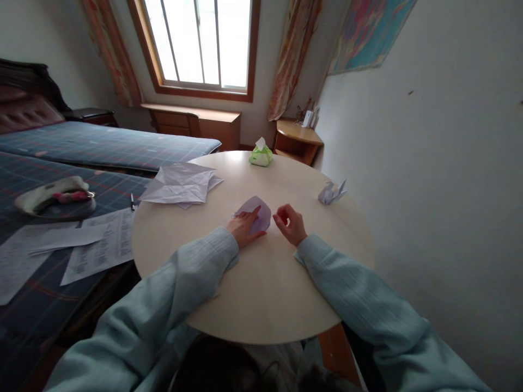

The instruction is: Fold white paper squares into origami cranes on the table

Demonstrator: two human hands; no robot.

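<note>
Round pale table (265, 288), bedroom. One folded lilac paper (263, 212), near the middle, beneath my left hand (244, 227): fingers spread, lying flat, gripping nothing. Right hand (290, 225): curled, just beside the paper; whether it pinches anything, I cannot tell. Step, by my judgement: pressing a fold. Next move calls for: left steady, right fingertips to the edge.

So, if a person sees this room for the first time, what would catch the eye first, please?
Probably the bright window at the top, left of centre, then the pale round table below it. On the table, the left hand lies on a lilac paper, with the right hand curled beside it. A green tissue pack stands out near the table's far edge.
</note>
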